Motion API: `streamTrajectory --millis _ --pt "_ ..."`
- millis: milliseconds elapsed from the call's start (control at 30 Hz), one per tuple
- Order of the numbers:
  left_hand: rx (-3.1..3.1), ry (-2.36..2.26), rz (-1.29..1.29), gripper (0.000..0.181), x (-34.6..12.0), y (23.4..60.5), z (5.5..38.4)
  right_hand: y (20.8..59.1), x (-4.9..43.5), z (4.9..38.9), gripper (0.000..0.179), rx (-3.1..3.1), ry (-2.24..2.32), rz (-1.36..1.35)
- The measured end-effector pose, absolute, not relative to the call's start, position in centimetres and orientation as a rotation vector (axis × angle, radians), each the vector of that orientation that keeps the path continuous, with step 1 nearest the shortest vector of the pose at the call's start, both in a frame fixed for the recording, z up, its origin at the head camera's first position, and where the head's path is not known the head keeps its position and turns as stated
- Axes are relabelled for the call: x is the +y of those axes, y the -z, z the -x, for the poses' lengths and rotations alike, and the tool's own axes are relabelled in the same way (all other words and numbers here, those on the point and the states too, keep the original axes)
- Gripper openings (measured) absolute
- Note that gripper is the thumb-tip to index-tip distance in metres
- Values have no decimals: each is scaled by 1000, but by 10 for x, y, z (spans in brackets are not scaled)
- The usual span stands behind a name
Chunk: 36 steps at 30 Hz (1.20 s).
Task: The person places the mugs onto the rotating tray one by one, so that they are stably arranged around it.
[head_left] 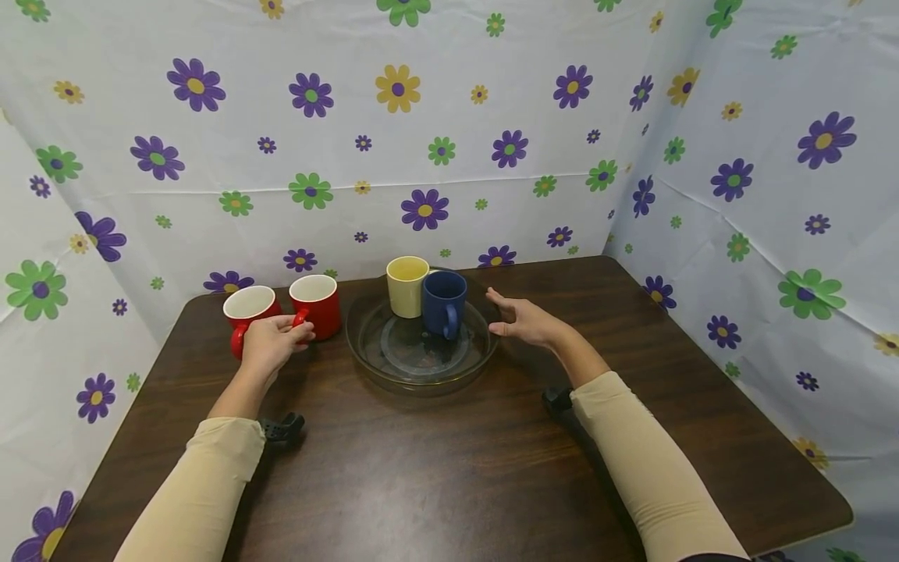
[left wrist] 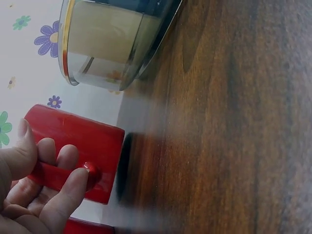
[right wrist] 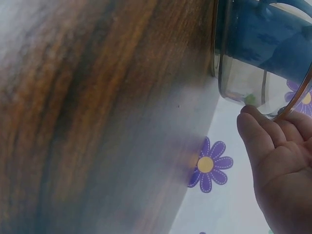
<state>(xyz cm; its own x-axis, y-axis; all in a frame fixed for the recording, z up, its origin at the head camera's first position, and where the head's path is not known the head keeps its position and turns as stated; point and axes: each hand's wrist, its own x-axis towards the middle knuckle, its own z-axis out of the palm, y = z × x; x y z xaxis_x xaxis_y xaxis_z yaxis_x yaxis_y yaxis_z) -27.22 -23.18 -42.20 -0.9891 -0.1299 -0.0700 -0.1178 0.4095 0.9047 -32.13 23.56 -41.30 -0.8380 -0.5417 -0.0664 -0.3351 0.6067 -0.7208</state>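
With its fingers curled through the handle, my left hand (head_left: pixel 270 342) holds a red mug (head_left: pixel 318 311) that has a white inside. The left wrist view shows the thumb and fingers around that handle (left wrist: pixel 53 175). A second red mug (head_left: pixel 246 303) stands just left of it, partly hidden by the hand. Right of the held mug is a round clear glass dish (head_left: pixel 414 382). Inside the dish stand a yellow mug (head_left: pixel 405 293) and a blue mug (head_left: pixel 442 300), both upright. My right hand (head_left: pixel 528 320), fingers extended, is at the dish's right side; contact is unclear.
Everything stands on a dark brown wooden table (head_left: pixel 421 468), toward its far edge. A white cloth with flowers (head_left: pixel 463 101) hangs behind the table and along its sides. Dark wrist straps (head_left: pixel 282 429) show below both hands.
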Motion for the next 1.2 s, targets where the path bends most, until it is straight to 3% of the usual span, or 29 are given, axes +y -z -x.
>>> streamTrajectory --millis 1200 --pt "-2543 1758 -97 53 -219 378 259 412 237 323 81 2531 1096 688"
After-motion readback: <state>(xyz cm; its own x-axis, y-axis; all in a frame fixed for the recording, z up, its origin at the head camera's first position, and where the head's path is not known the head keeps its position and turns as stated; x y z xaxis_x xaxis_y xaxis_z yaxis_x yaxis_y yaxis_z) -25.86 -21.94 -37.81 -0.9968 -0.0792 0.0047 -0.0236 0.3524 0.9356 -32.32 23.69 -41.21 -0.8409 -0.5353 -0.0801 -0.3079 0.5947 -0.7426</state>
